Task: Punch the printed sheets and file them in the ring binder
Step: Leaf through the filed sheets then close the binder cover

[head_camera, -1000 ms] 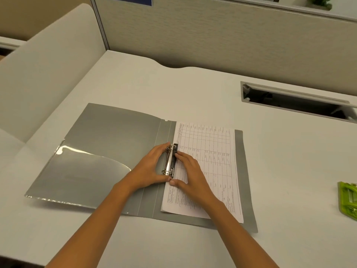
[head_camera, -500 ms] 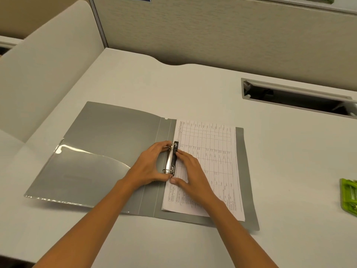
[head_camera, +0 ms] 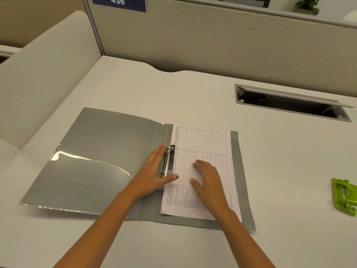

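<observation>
A grey ring binder (head_camera: 108, 151) lies open flat on the desk. Its metal ring mechanism (head_camera: 167, 161) stands at the spine with both rings looking closed. The printed sheets (head_camera: 204, 144), with a table grid on top, lie on the binder's right half, their left edge on the rings. My left hand (head_camera: 152, 175) rests against the left side of the mechanism, thumb touching the lower ring. My right hand (head_camera: 207, 176) hovers flat over the middle of the sheets, fingers spread, holding nothing. A green hole punch (head_camera: 343, 196) sits at the right edge of the view.
A white desk (head_camera: 193, 89) carries everything. An open cable slot (head_camera: 289, 102) is cut into it at the back right. Beige partition walls (head_camera: 212, 39) stand behind and to the left. A clear pocket (head_camera: 83, 171) covers the binder's inner left cover.
My right hand has let go of the ring mechanism and moved right onto the middle of the sheets. My left hand stays at the mechanism.
</observation>
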{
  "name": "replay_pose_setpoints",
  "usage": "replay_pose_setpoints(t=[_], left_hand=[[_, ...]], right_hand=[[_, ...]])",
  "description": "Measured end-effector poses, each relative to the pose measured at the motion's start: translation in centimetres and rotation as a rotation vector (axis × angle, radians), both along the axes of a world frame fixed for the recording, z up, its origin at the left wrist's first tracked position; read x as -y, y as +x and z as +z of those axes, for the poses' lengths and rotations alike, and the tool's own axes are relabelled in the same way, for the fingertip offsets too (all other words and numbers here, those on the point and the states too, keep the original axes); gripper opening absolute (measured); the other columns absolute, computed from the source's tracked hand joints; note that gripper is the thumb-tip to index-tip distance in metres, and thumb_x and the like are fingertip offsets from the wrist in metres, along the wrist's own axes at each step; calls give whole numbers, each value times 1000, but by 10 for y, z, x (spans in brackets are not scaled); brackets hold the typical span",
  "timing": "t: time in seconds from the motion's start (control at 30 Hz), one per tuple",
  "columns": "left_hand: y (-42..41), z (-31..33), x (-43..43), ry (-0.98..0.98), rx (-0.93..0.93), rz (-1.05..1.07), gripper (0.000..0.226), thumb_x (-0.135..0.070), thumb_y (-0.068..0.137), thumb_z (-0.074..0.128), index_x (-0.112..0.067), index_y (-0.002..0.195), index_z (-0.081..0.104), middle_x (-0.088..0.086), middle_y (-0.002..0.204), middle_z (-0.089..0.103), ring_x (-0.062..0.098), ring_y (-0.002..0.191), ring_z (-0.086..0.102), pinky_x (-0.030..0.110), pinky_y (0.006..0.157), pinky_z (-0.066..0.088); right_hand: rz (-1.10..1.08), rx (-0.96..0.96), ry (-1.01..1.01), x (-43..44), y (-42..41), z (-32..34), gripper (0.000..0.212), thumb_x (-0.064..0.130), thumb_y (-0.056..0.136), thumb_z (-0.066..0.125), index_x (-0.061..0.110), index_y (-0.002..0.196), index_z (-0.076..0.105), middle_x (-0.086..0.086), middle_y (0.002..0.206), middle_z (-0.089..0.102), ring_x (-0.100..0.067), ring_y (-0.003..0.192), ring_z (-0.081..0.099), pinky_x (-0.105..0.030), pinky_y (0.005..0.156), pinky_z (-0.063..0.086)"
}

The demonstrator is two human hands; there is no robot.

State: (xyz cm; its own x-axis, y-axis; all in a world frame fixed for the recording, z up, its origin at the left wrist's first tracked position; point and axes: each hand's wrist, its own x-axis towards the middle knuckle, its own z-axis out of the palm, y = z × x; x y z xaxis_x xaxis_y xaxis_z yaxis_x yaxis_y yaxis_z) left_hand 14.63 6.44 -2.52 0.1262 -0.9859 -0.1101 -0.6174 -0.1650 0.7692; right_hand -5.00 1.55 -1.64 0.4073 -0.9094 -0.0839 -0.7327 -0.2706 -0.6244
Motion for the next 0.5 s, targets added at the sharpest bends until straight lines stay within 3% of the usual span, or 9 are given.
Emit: replay_pose_setpoints(t=[0.1,0.3,0.5], left_hand=[[-13,1,0,-28,-49,109,90,-59,81,55,-29,152,8,-11,160,9,6,142,14,35,113,21],[-23,-1,0,-19,-119,199,72,-44,91,52,-32,150,12,-6,156,25,20,143,26,51,113,30],[-24,1,1,-27,-138,222,70,-35,93,55,-29,150,15,-5,156,27,20,143,26,46,113,27]], right_hand=[[-185,-42,-29,-7,-19,1,47,26,87,63,22,130,47,5,142,40,-13,131,36,-26,109,30],[-546,-202,-146,-29,-53,-2,49,38,76,71,17,118,56,-5,122,53,-24,109,48,-40,93,44],[-619,-250,-21,-43,-60,2,62,37,76,73,8,123,45,-15,120,48,-30,107,44,-41,90,45]])
